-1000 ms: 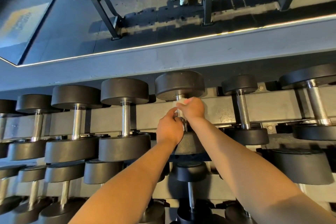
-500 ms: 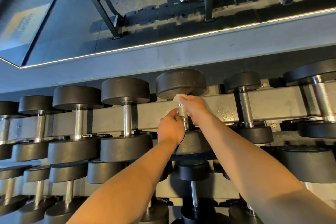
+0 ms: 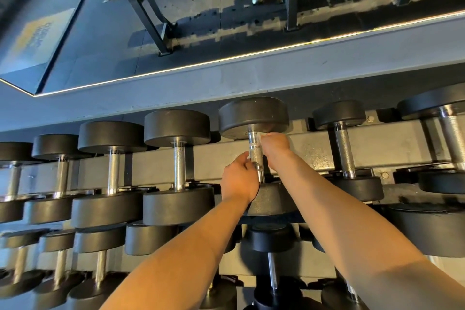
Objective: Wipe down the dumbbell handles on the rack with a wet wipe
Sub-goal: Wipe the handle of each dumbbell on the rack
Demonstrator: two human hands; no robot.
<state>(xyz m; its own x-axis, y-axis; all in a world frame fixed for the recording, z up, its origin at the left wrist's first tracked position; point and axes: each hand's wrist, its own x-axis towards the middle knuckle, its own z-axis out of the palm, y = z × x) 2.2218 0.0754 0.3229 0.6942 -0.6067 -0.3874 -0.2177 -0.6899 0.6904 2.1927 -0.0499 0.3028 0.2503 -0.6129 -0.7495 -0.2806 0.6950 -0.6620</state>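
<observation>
Head view: left hand (image 3: 239, 180) grips the dumbbell handle (image 3: 254, 151) low, on the rack (image 3: 314, 148). Right hand (image 3: 275, 145) has slid up to the far head, curled on the wet wipe (image 3: 263, 135) (only a pale sliver shows). This handle is probably nearly done.

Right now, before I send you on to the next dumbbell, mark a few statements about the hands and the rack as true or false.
1. The left hand grips the dumbbell handle near its close end. True.
2. The right hand holds the wet wipe at the handle's far end. True.
3. This dumbbell sits on the lower tier. False: it is on the top tier of the rack.
4. The hands hide the whole handle. False: its knurled middle shows between them.
</observation>
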